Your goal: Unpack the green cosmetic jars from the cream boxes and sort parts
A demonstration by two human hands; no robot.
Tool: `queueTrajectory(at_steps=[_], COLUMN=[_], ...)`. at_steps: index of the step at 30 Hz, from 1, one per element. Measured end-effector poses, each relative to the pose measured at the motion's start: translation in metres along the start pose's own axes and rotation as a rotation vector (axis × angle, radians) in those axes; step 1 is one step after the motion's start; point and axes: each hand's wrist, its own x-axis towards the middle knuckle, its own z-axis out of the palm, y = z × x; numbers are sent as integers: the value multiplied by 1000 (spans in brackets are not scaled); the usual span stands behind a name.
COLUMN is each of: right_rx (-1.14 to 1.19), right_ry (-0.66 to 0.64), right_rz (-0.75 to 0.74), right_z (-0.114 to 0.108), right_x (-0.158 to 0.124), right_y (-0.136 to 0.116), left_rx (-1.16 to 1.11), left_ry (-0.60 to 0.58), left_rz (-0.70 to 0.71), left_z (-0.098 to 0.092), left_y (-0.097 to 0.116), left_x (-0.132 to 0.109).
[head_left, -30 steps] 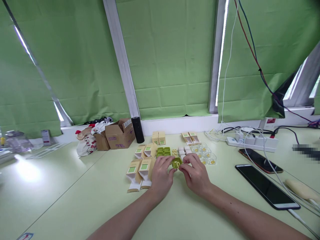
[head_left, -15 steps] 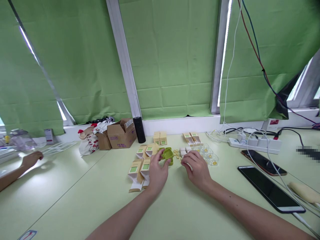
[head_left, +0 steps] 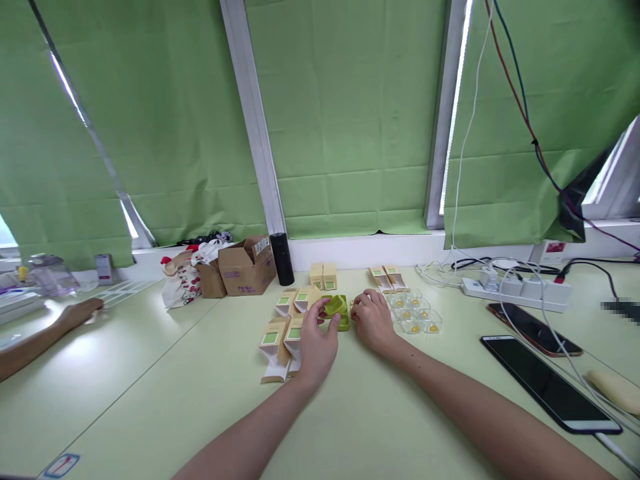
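Near the middle of the table, my left hand (head_left: 320, 343) curls its fingers and thumb round the left side of a small green open-lidded case (head_left: 338, 307). My right hand (head_left: 373, 322) is just right of it, fingers bent down and together over some tiny yellowish pieces (head_left: 352, 307). What its fingertips pinch, if anything, is hidden. Several small cartons with green labels (head_left: 271, 339) lie beside and behind my left hand, some with flaps unfolded. Several clear plastic cups with yellow bits inside (head_left: 413, 313) stand to the right of my right hand.
Two small cartons (head_left: 323, 276) stand behind the case, and two opened ones (head_left: 389, 279) lie farther right. Phones (head_left: 547, 380), cables and a power strip (head_left: 517, 293) occupy the right side. A cardboard box (head_left: 249, 267) and black cylinder (head_left: 282, 259) stand behind. Another person's hand (head_left: 83, 312) is at left.
My right hand has moved left, closer to the green case and over the small yellowish pieces. My left hand stays at the case, whose upper part now looks more tilted.
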Motion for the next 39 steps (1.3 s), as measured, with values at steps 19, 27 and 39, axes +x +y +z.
queueTrajectory(at_steps=[19,27,39], right_rx=[-130,-34,180], right_ry=[-118,-280,-468], right_rz=[110,107,141], right_z=[2,-37,-56], right_x=[0,-19,-58], right_y=[-3,-14,-33], left_rx=[-70,-252,-898], left_ry=[-18,-26,-232], left_rz=[-72,-246,-669], left_z=[1,3,4], left_y=[4,6,14], left_x=[0,3,-3])
